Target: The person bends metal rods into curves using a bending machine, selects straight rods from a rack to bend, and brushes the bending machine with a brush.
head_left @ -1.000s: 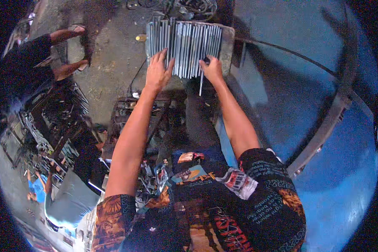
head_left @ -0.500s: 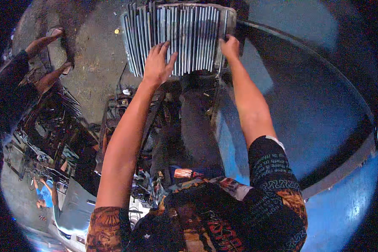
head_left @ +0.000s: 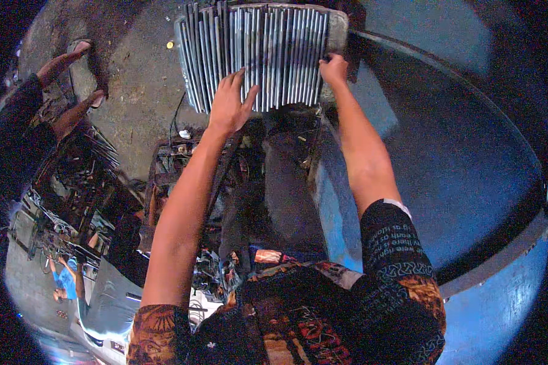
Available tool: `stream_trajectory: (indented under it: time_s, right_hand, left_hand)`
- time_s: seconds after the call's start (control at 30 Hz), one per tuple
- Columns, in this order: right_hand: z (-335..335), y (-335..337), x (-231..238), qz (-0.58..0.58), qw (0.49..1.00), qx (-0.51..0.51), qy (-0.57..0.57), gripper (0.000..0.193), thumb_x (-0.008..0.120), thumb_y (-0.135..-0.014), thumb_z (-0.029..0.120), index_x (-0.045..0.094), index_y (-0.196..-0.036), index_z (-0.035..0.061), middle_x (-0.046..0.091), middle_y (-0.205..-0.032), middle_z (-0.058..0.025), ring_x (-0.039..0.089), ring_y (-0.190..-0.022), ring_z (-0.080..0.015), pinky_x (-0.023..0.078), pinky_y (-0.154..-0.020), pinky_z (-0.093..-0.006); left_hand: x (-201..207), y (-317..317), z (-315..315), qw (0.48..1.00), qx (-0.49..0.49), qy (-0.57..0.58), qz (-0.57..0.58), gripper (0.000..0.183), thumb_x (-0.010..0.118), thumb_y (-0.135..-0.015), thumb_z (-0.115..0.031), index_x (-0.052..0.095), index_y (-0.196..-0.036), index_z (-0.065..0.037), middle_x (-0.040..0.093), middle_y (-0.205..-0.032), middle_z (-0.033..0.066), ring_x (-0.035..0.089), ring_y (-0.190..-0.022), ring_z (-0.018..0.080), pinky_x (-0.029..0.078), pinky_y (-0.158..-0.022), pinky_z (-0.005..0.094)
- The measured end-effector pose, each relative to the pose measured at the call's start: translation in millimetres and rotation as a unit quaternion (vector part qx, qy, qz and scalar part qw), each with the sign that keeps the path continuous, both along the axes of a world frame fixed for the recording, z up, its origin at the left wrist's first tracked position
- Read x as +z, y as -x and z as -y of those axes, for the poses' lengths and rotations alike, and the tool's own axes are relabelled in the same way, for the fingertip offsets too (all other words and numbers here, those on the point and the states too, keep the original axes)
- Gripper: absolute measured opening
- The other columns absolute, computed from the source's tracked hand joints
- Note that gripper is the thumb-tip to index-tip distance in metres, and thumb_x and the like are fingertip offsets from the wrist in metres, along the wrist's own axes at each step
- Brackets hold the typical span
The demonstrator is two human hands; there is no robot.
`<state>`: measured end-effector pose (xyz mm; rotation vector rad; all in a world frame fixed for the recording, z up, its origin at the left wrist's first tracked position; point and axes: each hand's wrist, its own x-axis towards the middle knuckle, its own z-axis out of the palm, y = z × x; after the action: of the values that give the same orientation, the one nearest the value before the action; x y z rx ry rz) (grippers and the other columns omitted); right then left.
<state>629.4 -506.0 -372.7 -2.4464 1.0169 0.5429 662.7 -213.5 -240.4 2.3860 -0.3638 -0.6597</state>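
Observation:
A row of several slim grey metal rods (head_left: 274,36) lies side by side on a flat tray-like board (head_left: 338,30) at the top of the view. My left hand (head_left: 229,104) rests over the near ends of the rods, fingers stretched out and thumb apart, holding nothing. At the row's right end, my right hand (head_left: 333,70) is closed, its fingertips pinched at the outermost rod. The rod there lies against its neighbours. A few rods on the left stick out further at the far end.
A large dark round vessel-like shape with a blue outer wall (head_left: 493,304) fills the right side. Another person's legs and feet (head_left: 73,58) are at the left. A cluttered dark metal rack (head_left: 164,164) stands below my left forearm.
The rightmost rod, which stood apart with a gap, now lies close against the row. My right hand stays at that end; my left hand has shifted very slightly.

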Motion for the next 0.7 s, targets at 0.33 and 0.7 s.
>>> stream_trajectory:
  time_s: [0.33,0.7]
  right_hand:
    - [19,14,-9,0.116,0.988,-0.073,-0.067,0.032,0.073,-0.074,0.024,0.071,-0.099,0.0045,0.070,-0.094,-0.0156,0.067,-0.089,-0.0289,0.050,-0.082,-0.0372]
    - [-60,-10,41,0.221,0.972,-0.013,-0.082,0.024,0.062,-0.079,0.012,0.067,-0.097,-0.0034,0.067,-0.093,-0.0224,0.066,-0.087,-0.0349,0.051,-0.081,-0.0395]
  left_hand:
    - [-4,4,-4,0.999,0.025,-0.026,-0.023,0.058,0.058,-0.089,-0.035,0.046,-0.131,0.003,0.052,-0.125,0.0232,0.046,-0.119,0.0368,0.038,-0.102,0.0423]
    - [-7,25,-51,0.994,0.092,-0.042,-0.037,0.053,0.057,-0.089,-0.029,0.046,-0.129,0.003,0.052,-0.123,0.0225,0.047,-0.117,0.0376,0.038,-0.101,0.0423]
